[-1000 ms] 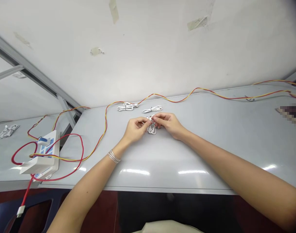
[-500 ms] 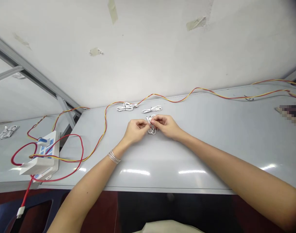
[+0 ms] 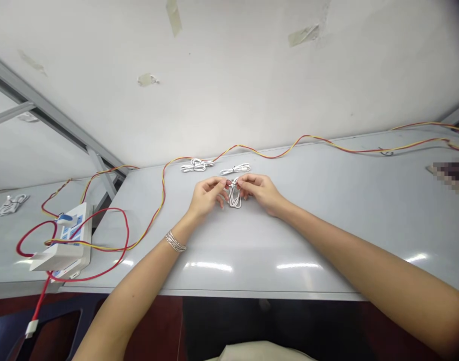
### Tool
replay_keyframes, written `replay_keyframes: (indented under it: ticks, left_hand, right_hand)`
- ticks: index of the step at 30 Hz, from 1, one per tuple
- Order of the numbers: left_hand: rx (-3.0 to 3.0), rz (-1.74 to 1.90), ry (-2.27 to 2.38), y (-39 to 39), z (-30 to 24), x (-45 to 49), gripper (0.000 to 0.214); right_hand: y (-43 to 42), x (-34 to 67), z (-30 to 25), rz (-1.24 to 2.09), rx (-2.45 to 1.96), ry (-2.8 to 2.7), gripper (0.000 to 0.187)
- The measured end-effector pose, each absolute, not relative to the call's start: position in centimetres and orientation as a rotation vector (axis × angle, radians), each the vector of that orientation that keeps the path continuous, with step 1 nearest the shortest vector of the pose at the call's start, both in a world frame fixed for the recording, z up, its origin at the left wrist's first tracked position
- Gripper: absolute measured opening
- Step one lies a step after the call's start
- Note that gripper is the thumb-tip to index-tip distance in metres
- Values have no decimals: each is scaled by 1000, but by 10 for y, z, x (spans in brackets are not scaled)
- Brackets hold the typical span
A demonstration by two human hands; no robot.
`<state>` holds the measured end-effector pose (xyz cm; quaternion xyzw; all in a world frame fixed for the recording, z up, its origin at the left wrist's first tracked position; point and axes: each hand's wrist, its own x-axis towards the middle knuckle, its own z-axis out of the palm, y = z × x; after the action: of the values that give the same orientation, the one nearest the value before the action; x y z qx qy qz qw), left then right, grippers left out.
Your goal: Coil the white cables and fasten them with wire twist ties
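A coiled white cable [image 3: 235, 200] lies on the grey table between my hands. Around its upper part runs a thin black twist tie [image 3: 232, 183]. My left hand [image 3: 207, 197] pinches the tie's left end between thumb and index finger, the other fingers loosely curled below. On the opposite side, my right hand [image 3: 261, 193] has thumb and fingers closed on the tie's right end, partly covering the cable. Just beyond the hands rest a tied white cable bundle [image 3: 236, 169] and, to its left, another white bundle [image 3: 196, 165] bound with a black tie.
A power strip [image 3: 84, 235] with a white adapter [image 3: 54, 258] and red cable [image 3: 128, 230] stands at the left. Twisted red-yellow wire [image 3: 267, 156] runs along the wall. Another white cable [image 3: 11, 205] lies far left; a pixelated object [image 3: 455, 175] sits far right.
Both hands have shifted slightly up and apart, exposing more of the coiled cable. The black tie is now visible stretched between my fingertips, and my left fingers have spread a little.
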<state>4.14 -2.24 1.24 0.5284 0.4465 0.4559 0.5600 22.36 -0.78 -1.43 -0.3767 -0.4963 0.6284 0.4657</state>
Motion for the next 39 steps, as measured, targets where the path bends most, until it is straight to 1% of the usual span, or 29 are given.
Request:
replay_keyframes:
  ticks: [4, 9, 15, 18, 24, 27, 32, 39]
  left_hand:
    - [1184, 1055, 1026, -21, 12, 40, 44]
    - [1243, 1062, 1045, -22, 14, 41, 47]
    - [1290, 1049, 1048, -23, 14, 42, 48]
    - [1302, 1045, 1048, -22, 14, 41, 49]
    - [1293, 1012, 1021, -23, 14, 42, 50]
    - [1281, 998, 1017, -23, 14, 41, 50]
    - [1250, 973, 1000, -22, 14, 41, 49]
    - [1243, 944, 962, -22, 13, 41, 50]
  right_hand:
    - [-7, 227, -14, 1637, -894, -1245, 30]
    - [-7, 230, -15, 1626, -816, -1297, 28]
    - [-11, 226, -16, 1543, -771, -1406, 33]
    - [-17, 221, -17, 1397, -793, -1494, 30]
    - [-27, 215, -15, 864, -826, -1724, 13]
    - [-28, 215, -15, 695, -768, -1791, 7]
    - [-28, 216, -15, 582, -773, -1806, 6]
    - [-26, 216, -16, 536, -756, -1809, 6]
